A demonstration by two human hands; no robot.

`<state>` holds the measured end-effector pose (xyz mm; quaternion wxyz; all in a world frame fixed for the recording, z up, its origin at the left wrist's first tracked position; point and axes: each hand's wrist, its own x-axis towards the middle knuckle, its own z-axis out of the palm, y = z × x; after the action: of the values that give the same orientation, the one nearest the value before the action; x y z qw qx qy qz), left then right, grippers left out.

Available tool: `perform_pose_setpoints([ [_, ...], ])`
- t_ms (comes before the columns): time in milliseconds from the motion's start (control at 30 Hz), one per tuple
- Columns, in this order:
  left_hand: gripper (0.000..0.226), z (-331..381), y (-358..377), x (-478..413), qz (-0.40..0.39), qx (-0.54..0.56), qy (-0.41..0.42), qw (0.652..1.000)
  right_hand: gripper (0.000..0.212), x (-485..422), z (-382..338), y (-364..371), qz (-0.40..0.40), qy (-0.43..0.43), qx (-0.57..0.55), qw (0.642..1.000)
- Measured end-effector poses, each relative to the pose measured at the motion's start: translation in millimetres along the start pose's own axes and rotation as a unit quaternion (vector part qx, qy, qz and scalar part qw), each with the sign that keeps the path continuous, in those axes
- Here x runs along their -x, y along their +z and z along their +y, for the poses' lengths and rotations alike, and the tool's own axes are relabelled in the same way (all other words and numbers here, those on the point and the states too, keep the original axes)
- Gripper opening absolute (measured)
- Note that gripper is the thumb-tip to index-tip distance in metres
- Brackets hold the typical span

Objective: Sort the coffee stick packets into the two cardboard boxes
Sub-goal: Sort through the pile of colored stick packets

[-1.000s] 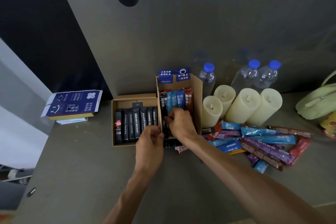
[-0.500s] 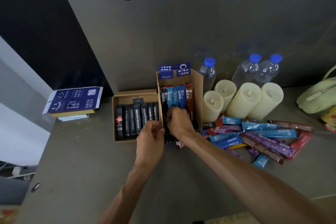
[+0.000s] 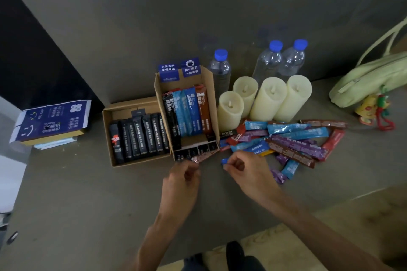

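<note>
Sorting looks colour-based: black sticks (image 3: 141, 136) lie flat in the low left box (image 3: 132, 104), coloured ones (image 3: 189, 110) stand in the taller box (image 3: 211, 99) so labels show. The right hand (image 3: 248, 171) pinches a blue packet (image 3: 224, 161) beside the loose pile (image 3: 293, 138) on the table (image 3: 88, 204); the left hand (image 3: 182, 180) curls its fingers at a pink packet (image 3: 203, 156), grip unclear. The far-left carton (image 3: 50, 121) reads "YOU CAN", "COFFEE".
</note>
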<state>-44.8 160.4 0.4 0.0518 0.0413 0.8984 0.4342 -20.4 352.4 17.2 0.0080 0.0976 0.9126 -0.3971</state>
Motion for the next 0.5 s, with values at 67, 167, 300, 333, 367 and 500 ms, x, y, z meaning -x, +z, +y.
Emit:
perform_pose_setpoints([
  [67,0.012,3.3,17.9,2.1,-0.027,-0.025,0.015,0.999,0.018,12.6,21.6,-12.0,0.012,0.022,0.011,1.000],
  [167,0.023,10.5,42.5,3.1,-0.072,-0.087,0.043,0.993,0.020,23.3,43.9,-23.5,0.018,0.049,0.020,0.998],
  [300,0.038,30.5,64.4,-0.8,-0.107,-0.157,0.052,0.980,0.022,25.9,61.2,-27.0,0.039,0.059,0.022,0.997],
  [333,0.042,34.9,69.4,-2.7,-0.104,-0.167,0.056,0.979,0.022,26.1,63.6,-27.1,0.040,0.062,0.022,0.997],
  [367,0.045,39.0,73.4,-4.5,-0.101,-0.175,0.056,0.978,0.022,26.6,65.6,-26.8,0.042,0.065,0.022,0.997],
  [500,0.041,46.3,82.4,-10.5,-0.102,-0.204,0.033,0.973,0.018,28.1,71.5,-24.2,0.045,0.062,0.016,0.997],
])
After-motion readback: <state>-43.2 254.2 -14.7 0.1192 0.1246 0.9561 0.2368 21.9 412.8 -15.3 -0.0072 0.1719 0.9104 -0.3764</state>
